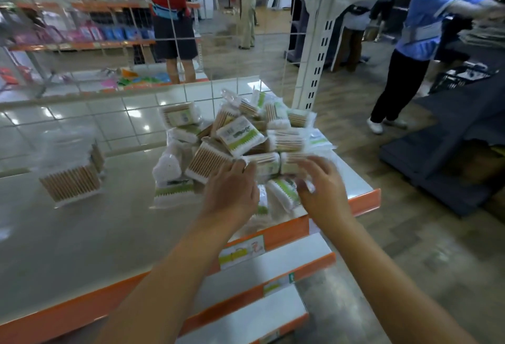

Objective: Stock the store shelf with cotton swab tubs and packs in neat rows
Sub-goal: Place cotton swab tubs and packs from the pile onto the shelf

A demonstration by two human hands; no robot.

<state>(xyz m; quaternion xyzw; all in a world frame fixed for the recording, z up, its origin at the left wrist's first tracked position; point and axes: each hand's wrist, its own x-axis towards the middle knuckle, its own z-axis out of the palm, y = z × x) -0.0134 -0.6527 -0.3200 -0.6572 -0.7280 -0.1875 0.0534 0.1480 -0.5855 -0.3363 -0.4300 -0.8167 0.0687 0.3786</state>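
Observation:
A loose heap of cotton swab packs (240,136) in clear plastic with green and white labels lies at the right end of the shelf (82,234). One pack (71,182) stands apart on the left of the shelf. My left hand (232,188) rests on the near side of the heap, its fingers curled over a pack's edge. My right hand (319,182) grips a pack (293,162) at the heap's front right, fingers wrapped around it. Motion blurs both hands.
A wire mesh back panel (164,43) closes the shelf's far side. An orange price rail (287,231) runs along the front edge, with lower shelves below. A white upright post (317,65) stands at the right. People stand in the aisles beyond.

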